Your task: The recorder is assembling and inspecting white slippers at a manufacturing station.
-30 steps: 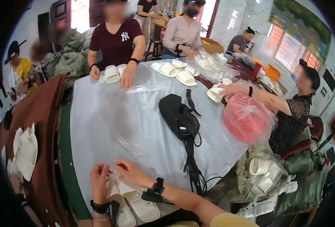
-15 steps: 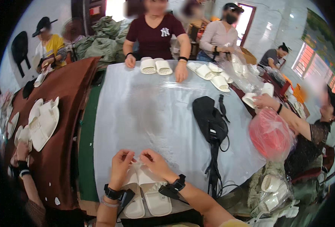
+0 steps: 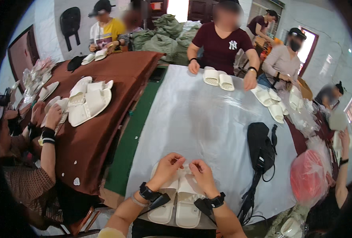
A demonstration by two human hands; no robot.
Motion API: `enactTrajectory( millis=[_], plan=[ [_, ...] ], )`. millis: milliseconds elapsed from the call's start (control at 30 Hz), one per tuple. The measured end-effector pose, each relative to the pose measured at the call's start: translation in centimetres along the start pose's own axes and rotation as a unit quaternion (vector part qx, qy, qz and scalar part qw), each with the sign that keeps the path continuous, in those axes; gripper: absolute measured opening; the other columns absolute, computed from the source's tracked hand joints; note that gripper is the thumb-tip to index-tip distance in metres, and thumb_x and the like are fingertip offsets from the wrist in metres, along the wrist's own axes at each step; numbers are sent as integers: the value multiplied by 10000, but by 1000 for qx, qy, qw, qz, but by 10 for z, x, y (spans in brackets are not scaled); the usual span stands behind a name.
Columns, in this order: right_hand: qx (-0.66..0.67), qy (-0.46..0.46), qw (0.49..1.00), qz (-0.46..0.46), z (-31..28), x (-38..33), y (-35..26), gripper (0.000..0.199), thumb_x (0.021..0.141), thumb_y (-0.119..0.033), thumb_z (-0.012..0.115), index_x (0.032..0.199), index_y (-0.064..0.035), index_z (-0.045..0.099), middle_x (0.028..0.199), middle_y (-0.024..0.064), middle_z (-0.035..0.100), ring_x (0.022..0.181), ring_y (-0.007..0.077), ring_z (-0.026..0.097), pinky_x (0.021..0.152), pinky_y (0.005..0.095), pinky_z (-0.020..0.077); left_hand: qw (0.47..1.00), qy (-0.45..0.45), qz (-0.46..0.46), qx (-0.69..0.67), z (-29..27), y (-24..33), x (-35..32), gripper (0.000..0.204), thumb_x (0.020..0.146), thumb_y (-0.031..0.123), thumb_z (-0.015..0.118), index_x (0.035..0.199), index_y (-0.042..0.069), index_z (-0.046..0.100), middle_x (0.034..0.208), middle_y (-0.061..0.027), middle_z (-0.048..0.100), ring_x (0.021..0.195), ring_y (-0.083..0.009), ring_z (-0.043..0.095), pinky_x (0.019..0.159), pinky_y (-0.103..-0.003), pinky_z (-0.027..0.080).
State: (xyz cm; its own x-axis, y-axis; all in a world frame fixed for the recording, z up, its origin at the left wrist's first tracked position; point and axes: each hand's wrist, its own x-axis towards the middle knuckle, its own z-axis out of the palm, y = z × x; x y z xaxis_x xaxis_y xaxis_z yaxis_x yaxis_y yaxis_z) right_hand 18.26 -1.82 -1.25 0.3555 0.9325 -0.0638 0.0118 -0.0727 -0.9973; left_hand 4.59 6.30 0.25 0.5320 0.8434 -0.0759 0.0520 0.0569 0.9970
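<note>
Head view: white slippers (image 3: 188,214) lie paired on tabletop (image 3: 152,144), near edge; left hand (image 3: 168,171) and right hand (image 3: 203,176) over toes, fingers curled, whether pinching anything unclear. Light, even handling should keep pair aligned.

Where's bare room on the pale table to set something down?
The widest free patch of the pale table lies beyond the left hand and right hand, bordered by the black bag and plastic film. A narrower one separates the right hand from that bag. Crowded: beneath the hands, the near slippers; far right, the loose slippers.
</note>
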Motion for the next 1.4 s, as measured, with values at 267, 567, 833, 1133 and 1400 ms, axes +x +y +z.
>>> enactTrajectory(
  millis=[267,567,833,1133,1400],
  plan=[
    [-1,-13,1000,16,0,-1,-3,161,861,-174,549,903,-19,550,742,-7,542,666,53,496,587,208,423,999,-46,10,27,-1,-2,2,179,853,156,577,929,-6,575,791,-28,590,695,-91,553,628,-222,448],
    [-52,-18,998,-1,2,-1,-9,208,864,-193,534,957,-7,545,763,45,571,670,115,507,632,262,430,999,33,-23,25,0,15,-5,179,831,170,605,895,4,586,741,-33,591,665,-89,558,578,-217,424],
    [-77,-6,996,-48,-3,-7,-15,207,864,-203,538,950,-15,546,799,49,585,686,120,497,632,262,416,997,-56,22,48,4,4,-2,164,837,157,594,865,-4,577,743,-27,592,656,-94,568,563,-213,424],
    [-79,-5,995,-56,2,-5,-10,199,873,-215,528,940,-29,541,738,8,513,644,92,432,604,239,390,1000,-14,10,19,3,9,-3,129,837,148,591,843,22,567,722,-9,580,627,-81,564,509,-196,407],
    [-64,-2,995,-74,-3,1,-4,224,861,-223,518,917,-6,531,795,115,565,724,214,528,665,314,423,1000,-13,2,22,9,8,1,128,845,148,575,856,22,556,726,-8,570,639,-74,542,546,-197,407]
  ],
)
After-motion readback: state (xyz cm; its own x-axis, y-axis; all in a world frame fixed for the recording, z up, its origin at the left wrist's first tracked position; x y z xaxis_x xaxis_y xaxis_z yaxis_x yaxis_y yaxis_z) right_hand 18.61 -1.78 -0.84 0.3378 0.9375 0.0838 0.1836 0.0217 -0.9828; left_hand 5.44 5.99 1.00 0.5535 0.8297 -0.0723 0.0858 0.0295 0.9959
